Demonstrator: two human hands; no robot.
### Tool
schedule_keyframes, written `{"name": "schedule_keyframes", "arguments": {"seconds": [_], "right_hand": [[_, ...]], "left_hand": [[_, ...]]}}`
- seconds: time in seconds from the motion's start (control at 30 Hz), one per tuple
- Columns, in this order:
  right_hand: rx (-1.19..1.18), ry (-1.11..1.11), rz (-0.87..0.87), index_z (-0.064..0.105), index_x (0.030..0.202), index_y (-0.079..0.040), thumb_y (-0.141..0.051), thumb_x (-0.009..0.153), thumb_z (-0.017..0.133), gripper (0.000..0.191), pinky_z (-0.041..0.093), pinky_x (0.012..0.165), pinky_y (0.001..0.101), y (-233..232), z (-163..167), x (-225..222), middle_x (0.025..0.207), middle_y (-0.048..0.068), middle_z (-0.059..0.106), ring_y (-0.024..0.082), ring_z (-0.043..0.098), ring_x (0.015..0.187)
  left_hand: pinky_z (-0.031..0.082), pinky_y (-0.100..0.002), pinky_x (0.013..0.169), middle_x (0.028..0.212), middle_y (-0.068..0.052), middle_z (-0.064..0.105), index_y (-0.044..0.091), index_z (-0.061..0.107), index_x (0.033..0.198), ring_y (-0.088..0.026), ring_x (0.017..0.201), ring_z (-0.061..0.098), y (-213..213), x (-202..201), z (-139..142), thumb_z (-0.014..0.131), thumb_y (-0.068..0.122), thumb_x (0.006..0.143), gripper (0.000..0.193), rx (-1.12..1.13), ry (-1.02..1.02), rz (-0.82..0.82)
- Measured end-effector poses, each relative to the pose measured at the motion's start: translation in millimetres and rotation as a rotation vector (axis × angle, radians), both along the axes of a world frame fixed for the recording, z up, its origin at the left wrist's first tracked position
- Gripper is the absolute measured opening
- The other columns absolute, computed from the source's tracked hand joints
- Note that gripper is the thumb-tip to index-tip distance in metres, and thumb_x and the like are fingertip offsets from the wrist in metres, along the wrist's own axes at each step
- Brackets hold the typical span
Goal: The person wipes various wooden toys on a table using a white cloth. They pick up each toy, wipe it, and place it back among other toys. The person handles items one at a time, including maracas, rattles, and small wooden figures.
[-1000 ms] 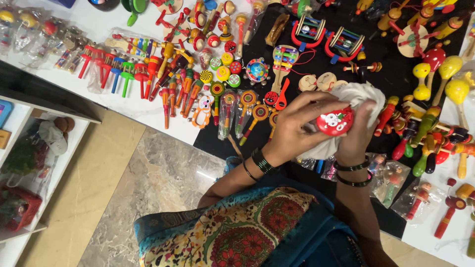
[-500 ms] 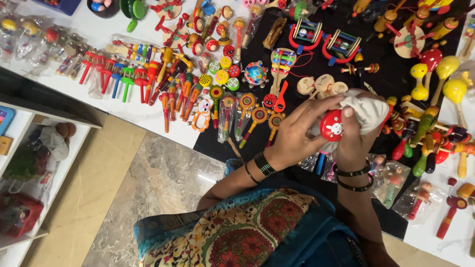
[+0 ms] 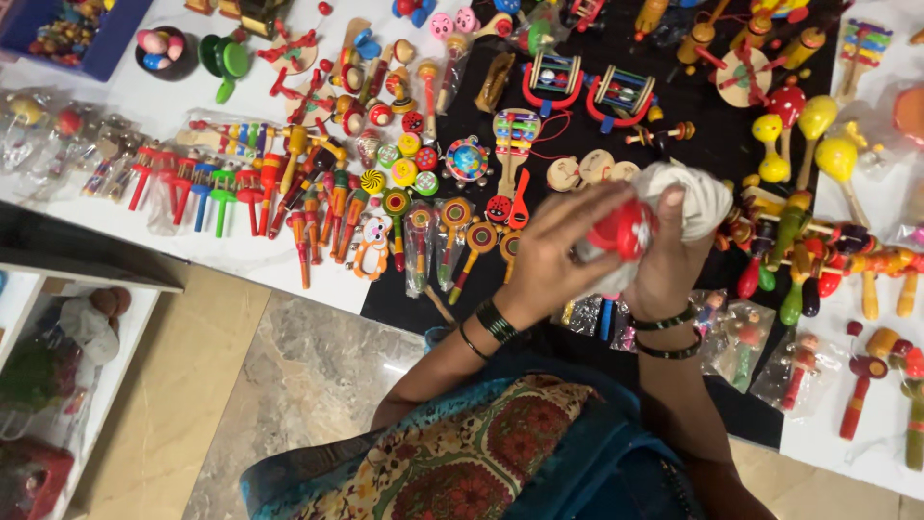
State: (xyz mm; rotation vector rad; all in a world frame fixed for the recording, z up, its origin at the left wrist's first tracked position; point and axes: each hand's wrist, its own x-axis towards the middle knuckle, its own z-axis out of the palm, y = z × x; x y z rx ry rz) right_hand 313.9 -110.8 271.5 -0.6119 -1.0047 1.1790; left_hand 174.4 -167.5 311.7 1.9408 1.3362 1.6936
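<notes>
Grip: the left hand [image 3: 553, 252] is closed around a small round red wooden toy with white markings [image 3: 624, 229], fingers wrapped over its left side. The right hand [image 3: 671, 252] is closed on a bunched white cloth [image 3: 701, 197], pressing the fabric against the toy's right side. Toy and cloth are touching, both held clear above the display surface.

Head view: the held toy sits just right of frame centre, over the black table covering [image 3: 712, 144]. At 10 o'clock from the hands lies a row of painted wooden spinning tops and rattles in red, green and yellow [image 3: 318, 207]. At 12 o'clock stand two red-framed wooden roller toys [image 3: 587, 87]. At 2 o'clock are yellow wooden maracas [image 3: 818, 135]. At 5 o'clock, near the right wrist, lie small painted figures sealed in clear plastic bags [image 3: 741, 342]. Dark bangles ring both wrists. At 8 o'clock a white shelf unit [image 3: 67, 318] stands on the floor.

Assessment: the step in hand appears to be wiping the red toy with the cloth. The toy's far face is hidden by the fingers, so coverage cannot be confirmed. The next move likely calls for turning the toy within the left-hand hold so the cloth reaches unwiped faces, keeping a firm hold above the crowded display.
</notes>
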Motion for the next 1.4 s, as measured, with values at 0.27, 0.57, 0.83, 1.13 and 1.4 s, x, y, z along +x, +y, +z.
{"name": "schedule_keyframes", "arguments": {"seconds": [0.27, 0.57, 0.83, 1.13, 1.4], "right_hand": [[0.377, -0.498, -0.151, 0.046, 0.146, 0.002, -0.022, 0.118, 0.052, 0.037, 0.045, 0.119, 0.0358, 43, 9, 3, 0.143, 0.011, 0.055, 0.02, 0.055, 0.134], [0.308, -0.601, -0.334, 0.067, 0.105, 0.004, -0.017, 0.107, 0.076, 0.023, 0.051, 0.086, 0.0301, 89, 50, 11, 0.1, 0.009, 0.069, 0.013, 0.06, 0.091], [0.307, -0.515, -0.315, 0.061, 0.129, 0.002, -0.028, 0.115, 0.061, 0.033, 0.053, 0.1, 0.0299, 78, 50, 16, 0.124, 0.01, 0.067, 0.014, 0.065, 0.11], [0.421, -0.278, -0.292, 0.05, 0.142, -0.005, -0.04, 0.111, 0.056, 0.046, 0.041, 0.122, 0.0389, 27, 38, 19, 0.149, 0.009, 0.045, 0.022, 0.05, 0.14], [0.552, -0.901, -0.418, 0.078, 0.121, -0.011, -0.007, 0.112, 0.073, 0.011, 0.041, 0.118, 0.0376, 2, 39, 0, 0.156, 0.015, 0.036, 0.032, 0.045, 0.146]], "left_hand": [[0.057, -0.032, 0.106, 0.141, -0.01, 0.063, 0.015, 0.057, 0.145, -0.023, 0.123, 0.066, 53, 0, 2, 0.087, 0.003, 0.078, 0.074, 0.028, -0.089, -0.078], [0.061, -0.024, 0.091, 0.144, -0.006, 0.061, 0.018, 0.053, 0.152, -0.009, 0.109, 0.067, 88, 6, 11, 0.086, -0.002, 0.084, 0.078, -0.005, -0.309, -0.259], [0.046, -0.038, 0.122, 0.167, -0.013, 0.035, 0.0, 0.032, 0.161, -0.023, 0.144, 0.051, 93, 11, -18, 0.062, 0.005, 0.108, 0.061, -0.171, -0.853, -0.699], [0.032, -0.037, 0.131, 0.168, -0.016, 0.032, 0.005, 0.03, 0.163, -0.022, 0.154, 0.039, 84, -2, -23, 0.068, -0.005, 0.097, 0.077, -0.074, -0.963, -0.867], [0.033, -0.038, 0.132, 0.168, -0.012, 0.033, 0.008, 0.036, 0.161, -0.021, 0.152, 0.038, 75, -8, -28, 0.072, -0.008, 0.098, 0.075, -0.04, -0.769, -0.941]]}}
